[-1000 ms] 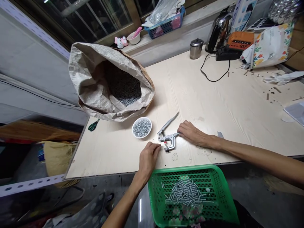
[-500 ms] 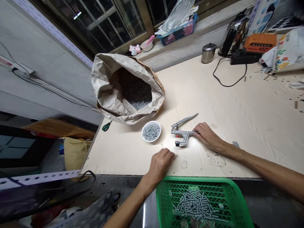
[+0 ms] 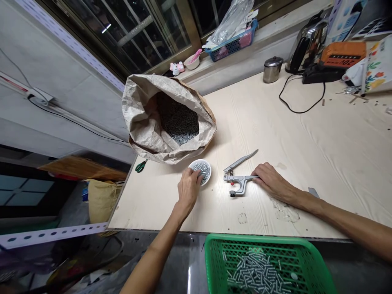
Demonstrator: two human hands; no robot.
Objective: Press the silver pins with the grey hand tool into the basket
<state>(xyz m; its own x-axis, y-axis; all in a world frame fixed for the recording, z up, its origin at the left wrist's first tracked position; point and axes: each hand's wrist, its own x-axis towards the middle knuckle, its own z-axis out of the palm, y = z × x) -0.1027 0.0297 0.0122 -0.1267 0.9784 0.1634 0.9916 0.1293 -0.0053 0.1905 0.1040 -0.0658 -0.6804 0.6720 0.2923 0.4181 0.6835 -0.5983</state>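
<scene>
My left hand (image 3: 188,188) reaches into a small white bowl (image 3: 206,176) of little metal pieces, its fingertips pinched among them. My right hand (image 3: 271,179) lies on the table with its fingers closed on the lower handle of a metal hand press (image 3: 237,176), whose upper handle sticks up and to the right. A big paper sack (image 3: 147,122) full of the same metal pieces stands open just behind the bowl. A green plastic basket (image 3: 214,245) holding several finished metal pieces sits below the table's front edge.
Green-handled scissors (image 3: 140,166) lie by the sack at the table's left edge. At the back right stand a steel canister (image 3: 272,69), a kettle (image 3: 308,43), an orange box (image 3: 344,53) and a black cord (image 3: 298,104). A blue basket (image 3: 232,41) sits on the sill.
My left hand has moved from the press's jaw, back toward the table's front edge, then up to the white bowl. My right hand has stayed on the press handle. The camera view has shifted.
</scene>
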